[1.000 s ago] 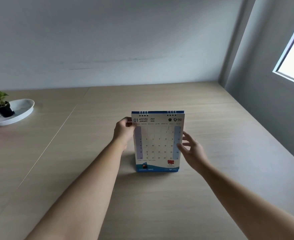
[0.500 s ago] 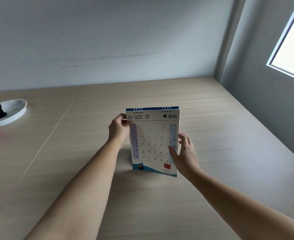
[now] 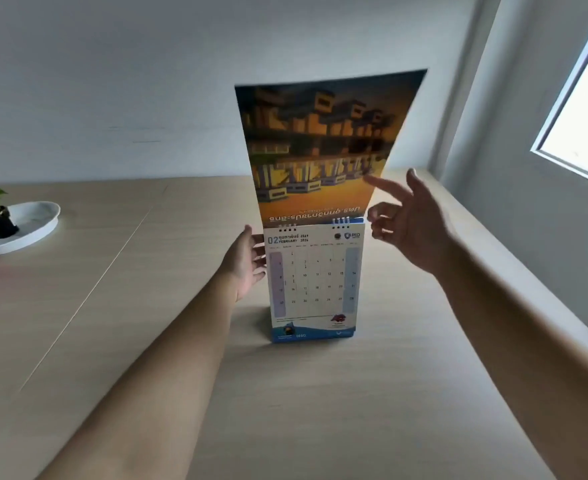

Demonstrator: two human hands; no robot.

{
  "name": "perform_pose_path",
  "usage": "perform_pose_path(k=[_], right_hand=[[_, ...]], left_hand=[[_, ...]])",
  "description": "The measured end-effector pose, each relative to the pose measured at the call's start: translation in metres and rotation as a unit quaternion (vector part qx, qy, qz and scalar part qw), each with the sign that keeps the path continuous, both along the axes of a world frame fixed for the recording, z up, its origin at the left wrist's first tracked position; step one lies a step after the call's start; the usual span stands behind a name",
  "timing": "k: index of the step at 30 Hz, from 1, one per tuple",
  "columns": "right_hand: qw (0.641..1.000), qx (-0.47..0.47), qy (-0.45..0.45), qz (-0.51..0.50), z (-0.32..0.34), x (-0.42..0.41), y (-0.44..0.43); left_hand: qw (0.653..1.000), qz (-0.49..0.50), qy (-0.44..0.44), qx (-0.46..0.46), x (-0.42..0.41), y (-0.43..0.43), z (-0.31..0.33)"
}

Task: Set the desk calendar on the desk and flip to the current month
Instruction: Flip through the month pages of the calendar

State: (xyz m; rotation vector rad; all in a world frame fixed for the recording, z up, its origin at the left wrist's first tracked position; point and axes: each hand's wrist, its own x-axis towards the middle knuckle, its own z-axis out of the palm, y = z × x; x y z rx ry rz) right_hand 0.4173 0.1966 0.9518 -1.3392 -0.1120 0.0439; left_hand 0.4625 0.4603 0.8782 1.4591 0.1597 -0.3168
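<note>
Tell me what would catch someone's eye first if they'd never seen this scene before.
The flipped-up page, standing tall mid-turn above the desk calendar at the centre of the desk, shows its orange photo side upside down. Below it the February sheet faces the camera. The left hand steadies the calendar's left edge while the right hand, fingers spread, is beside the page's lower right edge. A small potted plant in a white dish sits far left.
</note>
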Motion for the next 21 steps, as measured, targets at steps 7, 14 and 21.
perform_pose_path(k=[7, 14, 21], right_hand=[[0.841, -0.527, -0.01, -0.119, -0.037, 0.05, 0.004], [0.913, -0.394, 0.016, -0.099, -0.132, -0.011, 0.026], [0.926, -0.355, 0.032, -0.125, -0.145, -0.027, 0.036]], left_hand=[[0.983, 0.018, -0.067, 0.17, -0.001, -0.01, -0.01], [0.962, 0.055, -0.115, 0.241, 0.006, -0.022, -0.027], [0.954, 0.064, -0.128, 0.265, 0.009, -0.024, -0.031]])
